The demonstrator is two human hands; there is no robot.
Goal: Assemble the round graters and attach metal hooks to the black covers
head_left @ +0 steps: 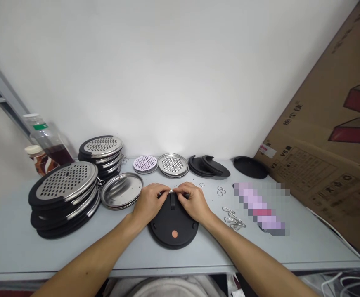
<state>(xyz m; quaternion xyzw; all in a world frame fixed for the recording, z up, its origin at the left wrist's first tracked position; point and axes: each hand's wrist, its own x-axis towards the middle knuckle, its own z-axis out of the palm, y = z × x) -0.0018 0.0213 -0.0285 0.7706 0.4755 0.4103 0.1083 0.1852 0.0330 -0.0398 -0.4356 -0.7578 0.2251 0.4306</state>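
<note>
A round black disc (175, 222) lies on the table in front of me, with a short raised strip near its far edge and an orange dot near its close edge. At that far edge, my left hand (150, 201) pinches a small metal ring (171, 191) between thumb and fingertips. My right hand (194, 202) pinches the same ring from the other side. The fingers hide most of the ring. Loose metal rings (220, 191) and several spring clips (233, 218) lie to the right of my right hand.
Stacks of black-edged graters (67, 185) stand at the left, beside shiny metal lids (122, 189) and two bottles (48, 142). Along the wall are grater plates (173, 165) and black holders (211, 166). A phone-like blurred object (260, 208) and a large cardboard box (322, 156) are at right.
</note>
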